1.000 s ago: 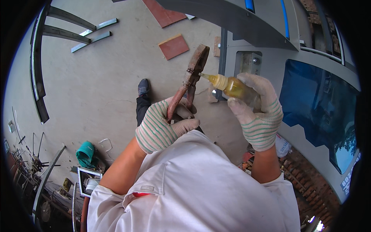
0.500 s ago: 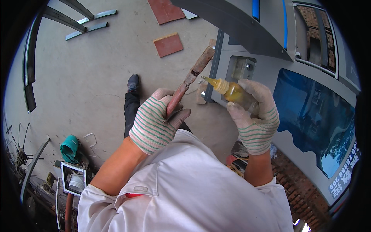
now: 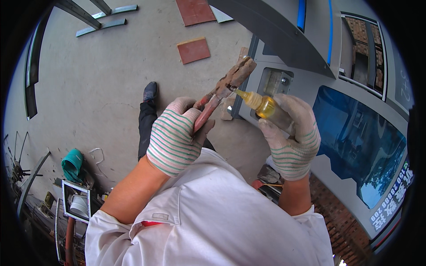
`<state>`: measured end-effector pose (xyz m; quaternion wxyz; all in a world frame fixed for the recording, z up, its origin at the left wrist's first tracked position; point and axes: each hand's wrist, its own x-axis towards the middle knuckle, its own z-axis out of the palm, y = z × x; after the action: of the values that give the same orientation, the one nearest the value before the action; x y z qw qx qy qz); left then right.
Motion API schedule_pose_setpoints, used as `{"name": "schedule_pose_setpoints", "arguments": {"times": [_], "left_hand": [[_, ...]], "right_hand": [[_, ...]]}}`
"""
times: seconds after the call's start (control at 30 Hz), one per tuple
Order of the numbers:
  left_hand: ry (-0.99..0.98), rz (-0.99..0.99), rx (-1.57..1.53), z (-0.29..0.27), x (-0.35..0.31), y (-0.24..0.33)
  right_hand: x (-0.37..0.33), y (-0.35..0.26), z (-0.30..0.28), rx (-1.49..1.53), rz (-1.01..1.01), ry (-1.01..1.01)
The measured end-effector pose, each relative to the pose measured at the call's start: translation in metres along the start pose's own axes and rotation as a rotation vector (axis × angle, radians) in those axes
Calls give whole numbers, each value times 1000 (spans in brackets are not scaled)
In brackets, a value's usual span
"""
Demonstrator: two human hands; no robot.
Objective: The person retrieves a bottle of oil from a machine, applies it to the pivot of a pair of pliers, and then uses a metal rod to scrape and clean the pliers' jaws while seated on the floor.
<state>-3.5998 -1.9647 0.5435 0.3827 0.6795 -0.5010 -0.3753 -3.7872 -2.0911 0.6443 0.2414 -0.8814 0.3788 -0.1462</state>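
My left hand [image 3: 175, 135], in a white knit glove with green stripes, is closed round the red handles of rusty pliers [image 3: 225, 88]. Their worn brown jaws point up and away to the right. Between the gloved fingers and thumb of my right hand [image 3: 293, 133] is a small clear squeeze oil bottle [image 3: 267, 107] holding yellow liquid. Its narrow yellow nozzle tip sits at the pliers' pivot. Whether tip and metal touch, I cannot tell. Part of the bottle's lower end is hidden by my right fingers.
On the right stands a large grey machine [image 3: 306, 75] with a blue window [image 3: 355, 137]. Reddish boards [image 3: 194, 50] lie on the concrete floor ahead. Metal frame legs [image 3: 101, 26] stand at far left. A green bucket [image 3: 72, 164] and a metal frame [image 3: 76, 199] are at lower left.
The pliers have turned in my left hand, so both handles and the wider jaws show. The bottle's tip has come closer to the pivot and the bottle tilts more toward it.
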Motion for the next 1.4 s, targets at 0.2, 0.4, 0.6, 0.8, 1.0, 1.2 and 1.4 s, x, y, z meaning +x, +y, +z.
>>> {"name": "schedule_pose_setpoints", "arguments": {"times": [0.2, 0.4, 0.6, 0.8, 1.0, 1.2, 1.4], "left_hand": [[51, 24, 30, 1, 1, -2], [88, 40, 69, 0, 2, -1], [107, 52, 89, 3, 2, -5], [95, 49, 96, 2, 2, -7], [94, 47, 96, 3, 2, -8], [96, 49, 105, 2, 2, -9], [93, 49, 127, 2, 1, -12]], "right_hand": [[1, -2, 4, -49, -39, 17], [4, -3, 3, -98, -84, 19], [5, -1, 4, -124, -106, 17], [5, 0, 5, -71, -86, 22], [3, 2, 6, -102, -71, 20], [3, 3, 6, -67, -53, 21], [2, 2, 6, -42, -24, 25]]}}
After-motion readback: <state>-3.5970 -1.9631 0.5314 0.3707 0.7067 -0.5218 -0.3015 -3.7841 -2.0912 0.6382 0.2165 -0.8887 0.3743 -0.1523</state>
